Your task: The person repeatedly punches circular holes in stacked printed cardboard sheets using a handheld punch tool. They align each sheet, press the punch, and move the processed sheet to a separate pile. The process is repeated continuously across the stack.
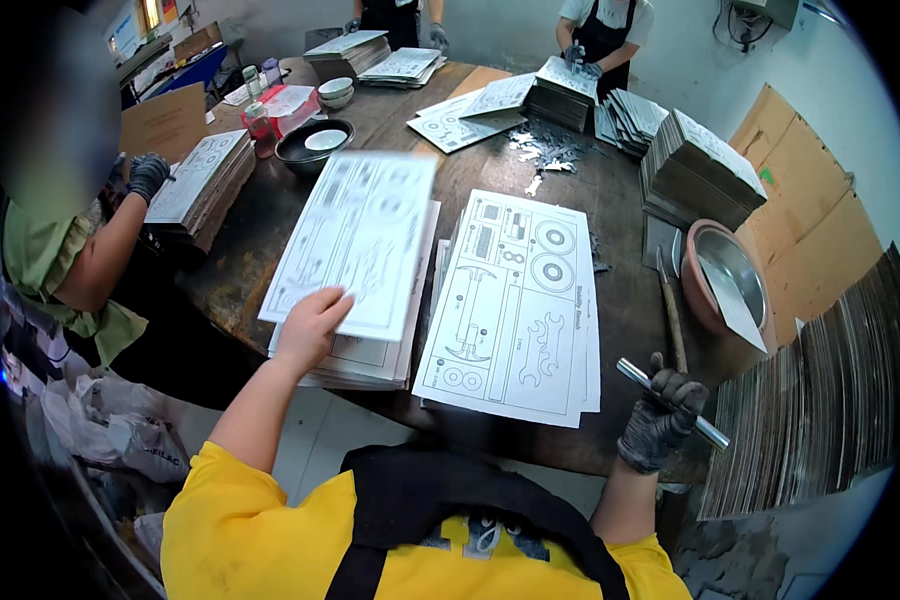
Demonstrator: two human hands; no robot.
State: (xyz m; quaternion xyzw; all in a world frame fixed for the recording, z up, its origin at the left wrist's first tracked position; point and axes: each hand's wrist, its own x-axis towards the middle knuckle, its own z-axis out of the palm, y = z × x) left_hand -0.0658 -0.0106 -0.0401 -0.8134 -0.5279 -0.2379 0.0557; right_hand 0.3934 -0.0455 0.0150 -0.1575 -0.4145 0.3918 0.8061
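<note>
My bare left hand (310,335) grips the near edge of a white printed board (360,225), thumb on top. The board is blurred and tilted over a stack of similar boards (395,365) at the table's near edge. In my right hand (662,420), which wears a dark grey glove, is a shiny metal rod (713,433); the fingers are wrapped round its middle and both ends stick out. Between my hands lies another stack, its top board (495,330) printed with outlines of wrenches, hammers and rings.
Beyond my right hand lies a wooden-handled tool (673,325) beside a pink basin (705,300). Tall board stacks (700,175) and cardboard edges (810,380) line the right. Small wrench-shaped pieces (545,150) lie scattered mid-table. Left, a co-worker's gloved hand (150,178) is by a stack; others work at the far side.
</note>
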